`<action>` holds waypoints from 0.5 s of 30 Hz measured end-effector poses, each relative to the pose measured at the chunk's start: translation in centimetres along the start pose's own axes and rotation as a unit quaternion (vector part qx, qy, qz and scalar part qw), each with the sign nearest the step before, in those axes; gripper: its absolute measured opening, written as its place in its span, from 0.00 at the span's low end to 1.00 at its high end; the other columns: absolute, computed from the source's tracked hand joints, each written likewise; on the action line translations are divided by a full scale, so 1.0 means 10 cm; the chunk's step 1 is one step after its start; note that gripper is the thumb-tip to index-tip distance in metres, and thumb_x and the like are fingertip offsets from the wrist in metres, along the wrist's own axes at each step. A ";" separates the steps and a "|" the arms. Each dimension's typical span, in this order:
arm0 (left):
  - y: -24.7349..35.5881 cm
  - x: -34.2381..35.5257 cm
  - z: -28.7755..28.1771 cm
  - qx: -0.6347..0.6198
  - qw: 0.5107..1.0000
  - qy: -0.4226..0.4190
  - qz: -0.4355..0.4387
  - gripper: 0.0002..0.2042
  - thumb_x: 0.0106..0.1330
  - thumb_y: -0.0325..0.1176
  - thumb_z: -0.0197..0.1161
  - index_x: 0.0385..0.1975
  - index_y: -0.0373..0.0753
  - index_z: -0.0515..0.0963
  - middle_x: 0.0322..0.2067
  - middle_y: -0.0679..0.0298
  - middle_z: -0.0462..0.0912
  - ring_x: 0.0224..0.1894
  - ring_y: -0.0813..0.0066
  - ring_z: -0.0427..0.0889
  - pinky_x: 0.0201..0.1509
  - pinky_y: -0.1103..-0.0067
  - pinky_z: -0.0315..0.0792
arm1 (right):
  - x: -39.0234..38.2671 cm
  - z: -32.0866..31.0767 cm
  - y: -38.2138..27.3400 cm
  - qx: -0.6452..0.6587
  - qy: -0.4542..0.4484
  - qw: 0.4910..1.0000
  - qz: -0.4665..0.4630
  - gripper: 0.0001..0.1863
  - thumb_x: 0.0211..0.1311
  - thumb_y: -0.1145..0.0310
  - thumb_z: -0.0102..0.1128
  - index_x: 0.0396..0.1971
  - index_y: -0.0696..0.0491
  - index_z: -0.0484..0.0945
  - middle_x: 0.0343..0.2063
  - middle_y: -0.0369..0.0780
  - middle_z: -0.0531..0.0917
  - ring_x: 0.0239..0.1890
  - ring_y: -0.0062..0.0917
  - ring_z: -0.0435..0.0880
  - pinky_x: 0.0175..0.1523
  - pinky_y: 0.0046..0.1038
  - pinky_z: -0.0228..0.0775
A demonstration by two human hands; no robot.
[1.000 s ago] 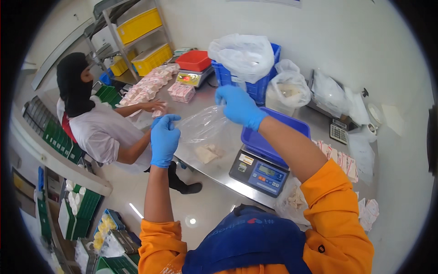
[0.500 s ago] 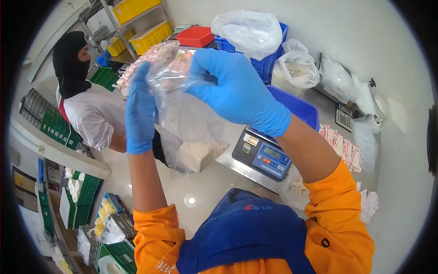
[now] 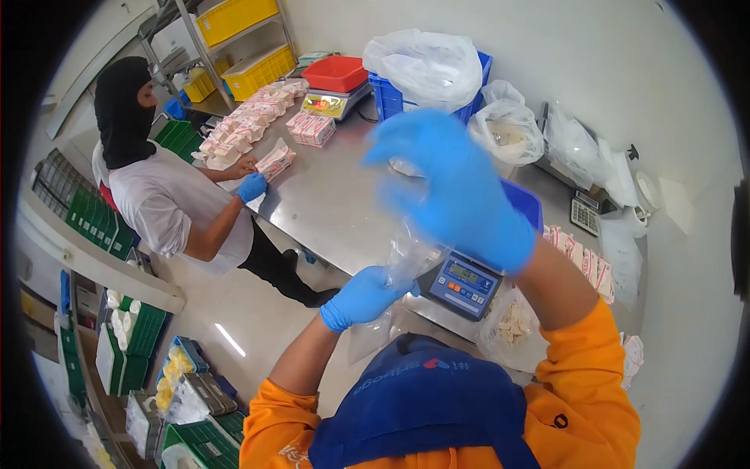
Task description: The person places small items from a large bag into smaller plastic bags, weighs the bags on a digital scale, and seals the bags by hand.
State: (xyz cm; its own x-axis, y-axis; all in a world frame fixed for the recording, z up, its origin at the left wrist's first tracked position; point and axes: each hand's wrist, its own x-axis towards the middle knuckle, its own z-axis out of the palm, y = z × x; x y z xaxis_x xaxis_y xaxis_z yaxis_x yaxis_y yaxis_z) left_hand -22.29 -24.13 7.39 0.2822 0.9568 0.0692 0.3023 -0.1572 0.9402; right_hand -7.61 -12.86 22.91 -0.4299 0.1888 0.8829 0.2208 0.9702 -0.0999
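Note:
My left hand, in a blue glove, is closed around the gathered neck of a clear plastic bag. The bag's lower part hangs beneath that hand, partly hidden by my cap; its contents do not show clearly. Above it my right hand, also blue-gloved, is blurred by motion. Its fingers and thumb are curved and apart, near the upper part of the bag. Just beyond my left hand sits a digital scale with a blue front panel. A blue tub shows partly behind my right wrist.
Across the steel table, a co-worker handles a red-and-white packet beside rows of packets. A red tray rests on another scale. A blue crate, bags and a calculator line the wall.
My left hand has come down and right, closing around the bag's neck. The bag has lowered with it. My right hand has shifted right and down, its pinch on the bag's top opened.

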 end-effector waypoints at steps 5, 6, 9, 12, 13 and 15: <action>0.23 -0.19 -0.25 -0.091 0.959 -0.124 -0.236 0.13 0.72 0.39 0.58 0.40 0.33 0.78 0.32 0.64 0.80 0.35 0.78 0.76 0.42 0.77 0.72 | -0.97 -0.02 0.05 -0.027 -0.403 0.913 -0.057 0.09 0.54 0.61 0.63 0.33 0.48 0.81 0.24 0.41 0.82 0.29 0.36 0.84 0.38 0.40 0.76; 0.11 -0.19 -0.32 -0.065 0.978 -0.104 -0.168 0.11 0.68 0.36 0.62 0.38 0.33 0.76 0.36 0.64 0.78 0.37 0.77 0.75 0.42 0.78 0.70 | -0.99 -0.05 0.27 -0.036 -0.510 0.859 0.041 0.08 0.56 0.63 0.60 0.35 0.46 0.82 0.24 0.44 0.84 0.30 0.40 0.85 0.36 0.41 0.76; -0.11 -0.02 -0.58 0.280 0.945 0.119 0.119 0.07 0.65 0.30 0.63 0.37 0.33 0.76 0.38 0.66 0.75 0.39 0.77 0.74 0.42 0.81 0.69 | -1.03 -0.04 0.20 -0.065 -0.468 0.875 0.108 0.08 0.54 0.67 0.61 0.33 0.51 0.82 0.20 0.40 0.81 0.24 0.33 0.82 0.39 0.37 0.77; -0.08 0.17 -0.78 0.168 0.939 0.267 0.140 0.05 0.64 0.25 0.60 0.37 0.33 0.76 0.36 0.67 0.74 0.39 0.77 0.74 0.43 0.80 0.70 | -0.74 -0.03 -0.12 0.173 -0.373 0.878 0.246 0.12 0.58 0.69 0.62 0.42 0.51 0.83 0.24 0.40 0.84 0.25 0.33 0.84 0.39 0.36 0.77; 0.02 0.26 -0.79 -0.036 0.949 0.278 0.146 0.03 0.65 0.22 0.58 0.36 0.34 0.76 0.35 0.67 0.75 0.36 0.77 0.75 0.41 0.80 0.71 | -0.69 -0.01 -0.31 0.294 -0.360 0.832 0.303 0.14 0.61 0.68 0.62 0.47 0.51 0.82 0.29 0.41 0.86 0.31 0.31 0.85 0.43 0.34 0.77; 0.56 0.21 -0.56 -0.229 0.911 0.331 0.091 0.03 0.66 0.21 0.56 0.34 0.35 0.76 0.32 0.67 0.76 0.32 0.78 0.76 0.39 0.81 0.72 | -0.85 0.06 -0.57 0.448 -0.314 0.770 0.328 0.16 0.67 0.63 0.59 0.52 0.49 0.81 0.37 0.42 0.87 0.40 0.29 0.86 0.50 0.33 0.76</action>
State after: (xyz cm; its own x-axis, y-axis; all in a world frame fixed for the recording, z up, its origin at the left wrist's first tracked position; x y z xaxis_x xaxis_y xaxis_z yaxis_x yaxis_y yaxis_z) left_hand -25.09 -21.59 14.62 -0.3665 0.8867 0.2817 -0.1500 -0.3552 0.9227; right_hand -5.71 -19.89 15.75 -0.8844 0.4455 0.1393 -0.0008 0.2970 -0.9549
